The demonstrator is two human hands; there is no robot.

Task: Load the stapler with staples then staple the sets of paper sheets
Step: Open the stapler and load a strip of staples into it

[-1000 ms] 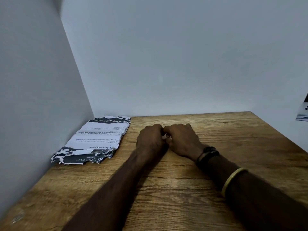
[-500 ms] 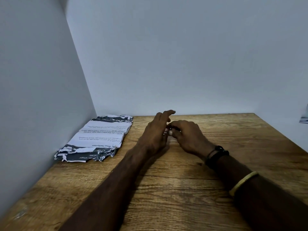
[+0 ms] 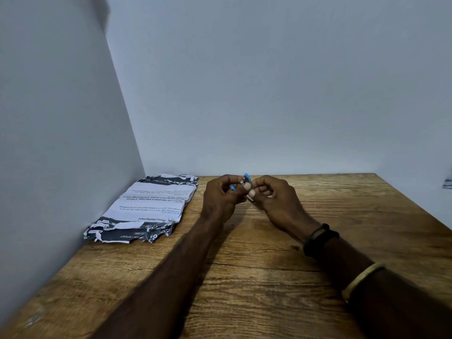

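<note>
Blue-and-metal stapler (image 3: 246,178), small: was held just above the far middle of the table, between both hands. It was largely hidden by fingers, and whether it stood open or carried staples could not be told.
Left hand (image 3: 220,199): fingers were curled round the stapler's left side.
Right hand (image 3: 276,199): thumb and fingertips pinched the stapler's right side.
Stack of paper sheets (image 3: 149,206): printed, ragged-edged. It lay flat at the table's far left corner beside the left wall, left of the hands and untouched.
Wooden table (image 3: 269,302): brown, grained top.
Right forearm: bore a black wristband (image 3: 320,241) and a pale yellow bangle (image 3: 362,280).
Back wall (image 3: 269,81): was plain pale grey.
</note>
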